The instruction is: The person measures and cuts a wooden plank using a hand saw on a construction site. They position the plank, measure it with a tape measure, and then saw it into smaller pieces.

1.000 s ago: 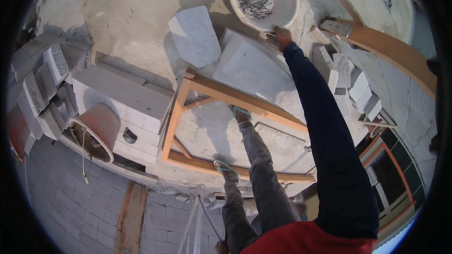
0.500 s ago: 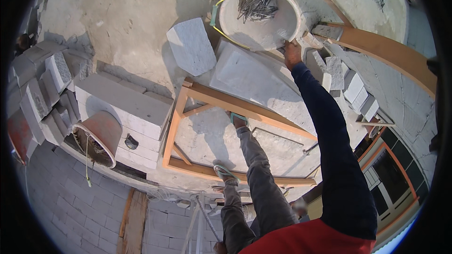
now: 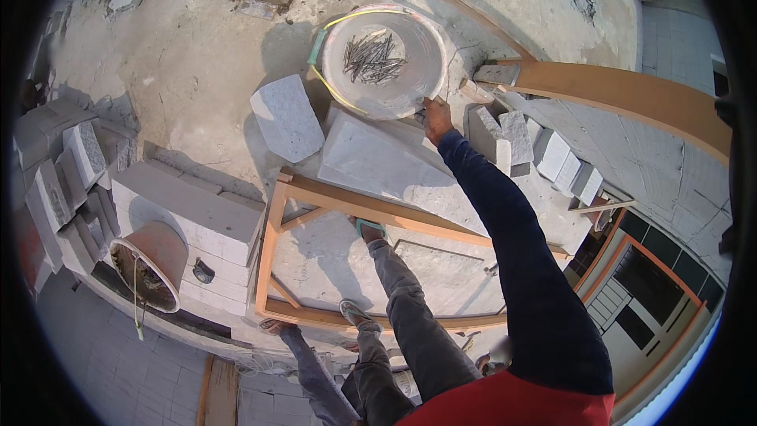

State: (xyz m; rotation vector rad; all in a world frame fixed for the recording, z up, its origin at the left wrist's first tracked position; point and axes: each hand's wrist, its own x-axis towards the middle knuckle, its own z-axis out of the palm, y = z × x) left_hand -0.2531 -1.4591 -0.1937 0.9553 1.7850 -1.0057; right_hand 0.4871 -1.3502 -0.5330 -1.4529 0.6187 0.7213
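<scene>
My right hand is closed on the near rim of a pale round bucket, with my arm stretched out straight. The bucket has a yellow wire handle with a green grip, hanging over its left side. Inside lies a loose pile of nails. Right by the bucket are a large pale block and a long light slab. My left hand does not show.
My feet stand within a wooden frame lying on the floor. A mortar-caked bucket leans by stacked pale blocks at left. More blocks lie at right, near a curved wooden beam. Another person's leg is close behind.
The view has shifted, so the bucket and my right hand appear farther left. The nails lie nearer the bucket's middle. Another person's leg and foot have come in beside mine.
</scene>
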